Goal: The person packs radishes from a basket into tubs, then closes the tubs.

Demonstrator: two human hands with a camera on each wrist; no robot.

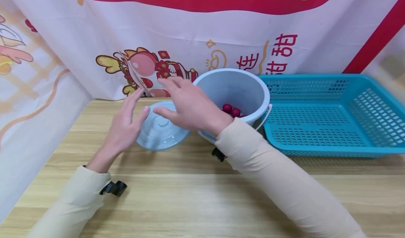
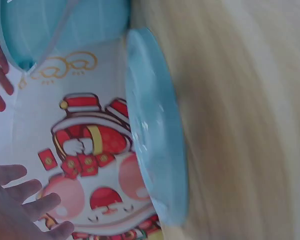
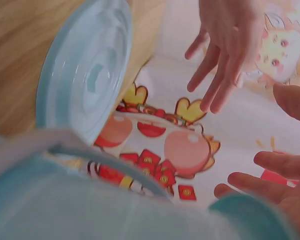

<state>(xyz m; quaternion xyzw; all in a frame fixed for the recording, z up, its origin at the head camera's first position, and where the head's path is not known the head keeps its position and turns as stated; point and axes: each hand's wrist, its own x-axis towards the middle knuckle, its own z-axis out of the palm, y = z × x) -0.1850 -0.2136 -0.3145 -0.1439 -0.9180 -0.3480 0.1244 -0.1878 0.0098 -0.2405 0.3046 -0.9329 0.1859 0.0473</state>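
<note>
A light blue round lid [image 1: 162, 136] lies on the wooden table, left of a light blue bucket [image 1: 234, 79] that stands upright. Several dark red round things [image 1: 231, 109] lie inside the bucket; their kind is too small to tell. My left hand [image 1: 124, 127] hovers over the lid's left side, fingers extended and holding nothing. Above the lid's right side is my right hand [image 1: 190, 106], also with extended fingers and holding nothing, its wrist passing in front of the bucket. In the left wrist view, a gap separates the left hand [image 2: 25, 205] from the lid [image 2: 157, 130].
A teal perforated basket [image 1: 319, 149] stands right of the bucket, close against it. The bucket's white handle [image 1: 265, 117] hangs at its right side. Behind everything hangs a printed cloth [image 1: 177, 27], and another cloth wall bounds the table's left side.
</note>
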